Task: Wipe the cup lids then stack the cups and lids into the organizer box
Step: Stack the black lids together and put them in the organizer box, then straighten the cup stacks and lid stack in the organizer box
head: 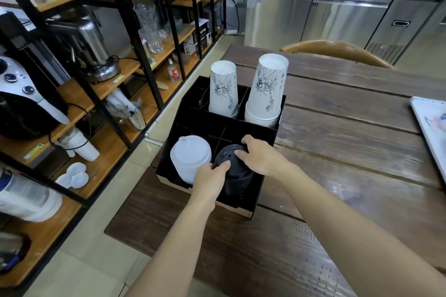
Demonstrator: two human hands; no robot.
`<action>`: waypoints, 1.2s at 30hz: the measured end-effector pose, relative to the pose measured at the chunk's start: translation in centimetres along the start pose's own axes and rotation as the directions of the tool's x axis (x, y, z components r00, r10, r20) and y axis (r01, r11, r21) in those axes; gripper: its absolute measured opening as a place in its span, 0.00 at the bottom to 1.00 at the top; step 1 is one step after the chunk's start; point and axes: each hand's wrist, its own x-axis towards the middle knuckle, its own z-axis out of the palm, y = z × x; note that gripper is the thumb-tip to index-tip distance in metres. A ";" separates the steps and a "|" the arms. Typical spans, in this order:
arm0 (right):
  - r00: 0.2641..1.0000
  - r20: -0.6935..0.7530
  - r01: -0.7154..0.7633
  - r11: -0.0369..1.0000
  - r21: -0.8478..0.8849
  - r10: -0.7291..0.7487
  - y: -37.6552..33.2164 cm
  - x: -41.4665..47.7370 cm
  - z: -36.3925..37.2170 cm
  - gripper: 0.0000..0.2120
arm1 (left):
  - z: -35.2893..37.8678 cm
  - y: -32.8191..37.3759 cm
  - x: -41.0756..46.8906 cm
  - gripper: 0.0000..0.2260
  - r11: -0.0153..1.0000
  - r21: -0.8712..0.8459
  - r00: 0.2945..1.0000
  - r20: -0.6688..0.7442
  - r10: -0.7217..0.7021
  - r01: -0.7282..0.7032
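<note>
— Where are the lids?

— From my head camera: both hands, left and right, have fingers pinching the black lids in the box, front right slot.

— Risk?

— Uneven pressing might tilt the stack, jamming it against the divider.

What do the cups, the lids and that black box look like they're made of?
Cups: paper, matte white with printed line drawings and rolled rims. White lids and black lids: probably thin molded plastic, slightly glossy. Box: black sheet panels; a pale raw edge at the bottom suggests painted wood or board.
</note>
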 end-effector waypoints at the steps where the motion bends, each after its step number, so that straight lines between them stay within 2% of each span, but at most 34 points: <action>1: 1.000 -0.027 0.004 1.000 0.010 -0.003 -0.1 -0.2 -0.2 0.22 | -0.1 0.1 0.0 0.16 1.000 0.022 1.000 -0.007 0.012 -0.012; 3: 0.993 -0.121 0.005 0.999 0.040 0.000 -0.1 -0.5 -0.8 0.21 | -0.4 0.6 -0.2 0.21 0.996 0.078 0.999 -0.026 0.048 -0.045; 5: 0.961 -0.274 -0.007 0.998 0.069 0.025 0.0 -0.9 -1.7 0.16 | -0.7 1.4 -0.7 0.22 0.985 0.149 0.991 -0.081 0.106 -0.093; 8: 0.858 -0.500 -0.019 0.980 0.196 0.117 0.4 -1.4 -2.9 0.10 | -0.9 3.3 -1.7 0.17 0.936 0.213 0.925 -0.200 0.322 -0.280; 11: 0.777 -0.597 0.048 0.927 0.372 0.199 1.1 -1.3 -3.8 0.12 | 0.1 6.2 -1.8 0.11 0.857 0.151 0.845 -0.153 0.513 -0.493; 13: 0.792 -0.571 0.111 0.868 0.484 0.217 1.4 -0.8 -4.5 0.17 | 1.2 8.2 -1.0 0.12 0.826 0.081 0.824 -0.066 0.562 -0.557; 15: 0.841 -0.507 0.165 0.802 0.575 0.190 1.4 -0.3 -5.1 0.21 | 2.3 10.0 0.1 0.19 0.816 0.027 0.816 0.056 0.576 -0.578; 19: 0.885 -0.456 0.218 0.786 0.579 0.090 1.5 1.2 -4.9 0.32 | 4.1 12.9 2.0 0.25 0.856 -0.156 0.823 0.233 0.518 -0.494; 21: 0.895 -0.442 0.243 0.761 0.602 0.064 1.4 1.9 -4.7 0.36 | 4.7 13.8 3.1 0.26 0.876 -0.148 0.840 0.251 0.482 -0.458; 27: 0.897 -0.441 0.259 0.761 0.594 0.039 1.1 3.4 -4.9 0.37 | 5.7 14.3 3.4 0.21 0.886 -0.232 0.831 0.315 0.458 -0.401; 31: 0.924 -0.381 0.215 0.769 0.602 0.041 2.5 4.8 -4.7 0.49 | 5.9 13.5 3.7 0.21 0.861 -0.170 0.791 0.341 0.507 -0.479; 33: 0.928 -0.371 0.203 0.784 0.587 0.038 3.6 5.6 -4.4 0.52 | 5.8 13.2 4.1 0.25 0.860 -0.140 0.790 0.345 0.507 -0.491; 36: 0.909 -0.411 0.185 0.811 0.555 0.074 2.3 4.1 -5.3 0.50 | 5.6 12.9 4.6 0.34 0.853 -0.095 0.781 0.361 0.509 -0.512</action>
